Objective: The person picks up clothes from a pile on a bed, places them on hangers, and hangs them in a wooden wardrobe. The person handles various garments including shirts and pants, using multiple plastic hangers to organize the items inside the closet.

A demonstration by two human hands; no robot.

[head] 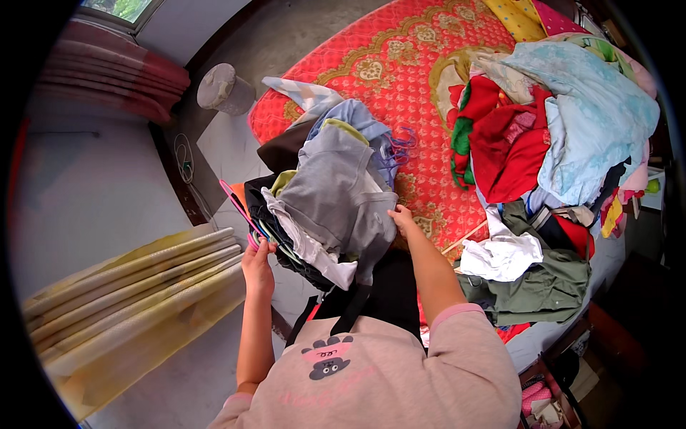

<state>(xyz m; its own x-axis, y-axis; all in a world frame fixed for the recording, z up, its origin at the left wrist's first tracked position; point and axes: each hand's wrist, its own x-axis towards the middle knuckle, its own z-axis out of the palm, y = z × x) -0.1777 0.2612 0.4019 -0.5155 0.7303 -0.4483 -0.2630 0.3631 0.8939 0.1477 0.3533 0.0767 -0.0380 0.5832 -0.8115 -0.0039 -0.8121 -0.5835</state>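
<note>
My left hand (259, 263) grips a pink plastic clothes hanger (239, 206) by its hook end, at the left side of a pile of clothes. At the pile's right edge, my right hand (401, 219) pinches the edge of a grey garment (327, 182), which lies spread on top. A white garment (316, 244) with a crumpled edge and dark clothing (300, 271) stick out from under it. Behind the grey cloth lie a light blue garment (353, 115) and several purple hangers (399, 150). Much of the pile's lower part is hidden.
A red patterned bedspread (429, 161) covers the bed. To the right lie a heap with a pale blue cloth (589, 107), red clothing (509, 139), a white garment (498, 252) and an olive green garment (541, 289). A round stool (228, 88) and yellow curtain (144, 300) stand left.
</note>
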